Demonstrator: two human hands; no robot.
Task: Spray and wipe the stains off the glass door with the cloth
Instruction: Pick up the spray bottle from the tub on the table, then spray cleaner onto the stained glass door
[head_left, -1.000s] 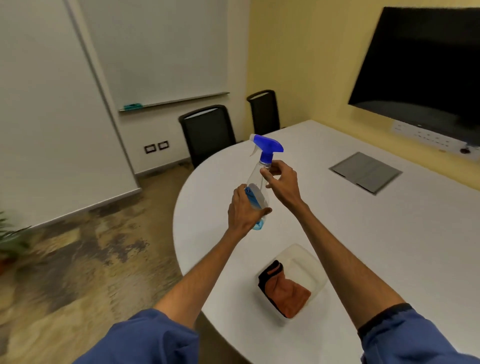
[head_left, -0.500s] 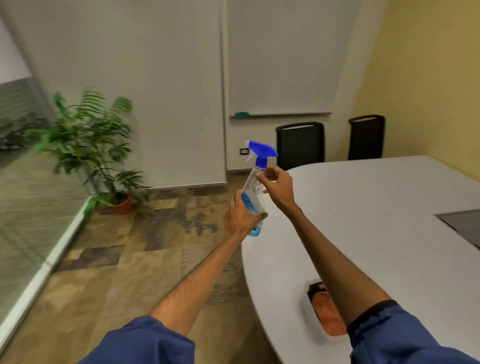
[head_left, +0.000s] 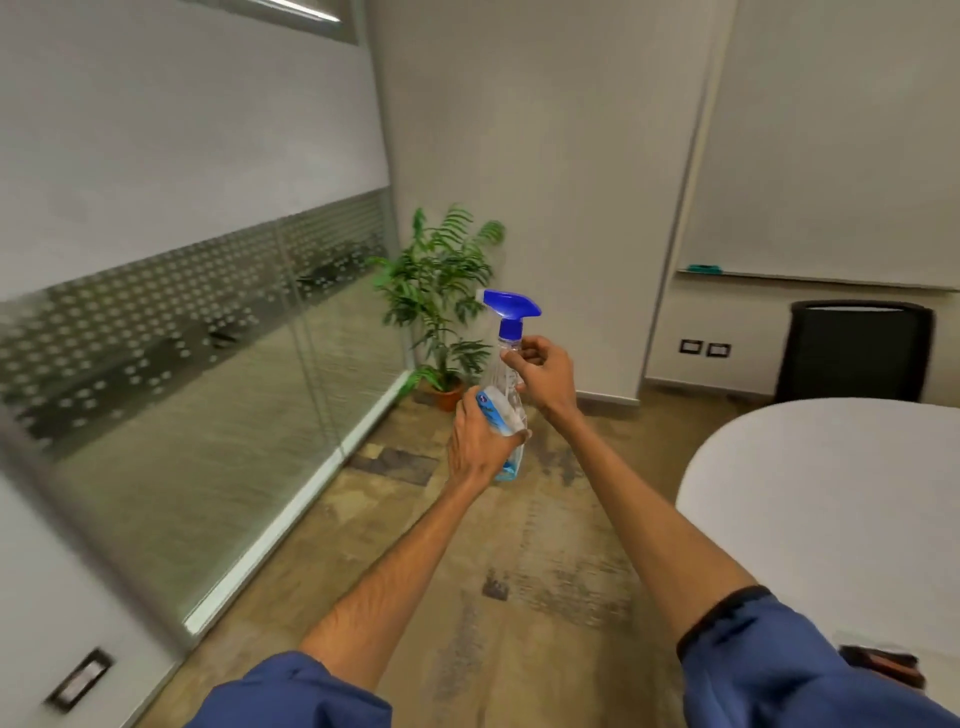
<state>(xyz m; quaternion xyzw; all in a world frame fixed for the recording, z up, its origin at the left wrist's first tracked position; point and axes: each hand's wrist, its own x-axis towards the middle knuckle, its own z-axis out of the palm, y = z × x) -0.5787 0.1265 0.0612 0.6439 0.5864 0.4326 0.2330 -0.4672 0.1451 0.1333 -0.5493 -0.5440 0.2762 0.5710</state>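
**Fingers (head_left: 470, 415) of both hands on the spray bottle (head_left: 500, 387), held up in the air**

Fingers of the left hand (head_left: 478, 447) curl round the lower part of the bottle, over its blue label, with the thumb wrapped across the front. The back of this hand faces the camera. A little blue liquid shows at the bottom of the bottle, just below the left hand.

Fingers of the right hand (head_left: 545, 376) are bent inward, and their tips meet the clear neck just under the blue trigger head. The trigger itself sits above both hands and no finger touches it. The bottle stands nearly upright, with its nozzle pointing left.

Both arms reach forward in blue sleeves. The bottle hangs over the patterned floor (head_left: 519, 571), resting on nothing. It is well apart from the glass door (head_left: 218, 415) on the left, which has a band of frosted dots across it. The rounded edge of the white table (head_left: 831, 493) lies off to the right.

The cloth (head_left: 883, 667), dark and orange, lies at the near edge of the table, mostly hidden behind the right sleeve and too blurred to make out further.

A potted plant (head_left: 441, 291) stands in the corner beyond the bottle. A black chair (head_left: 852, 353) stands at the far edge of the table, under a whiteboard (head_left: 831, 140).
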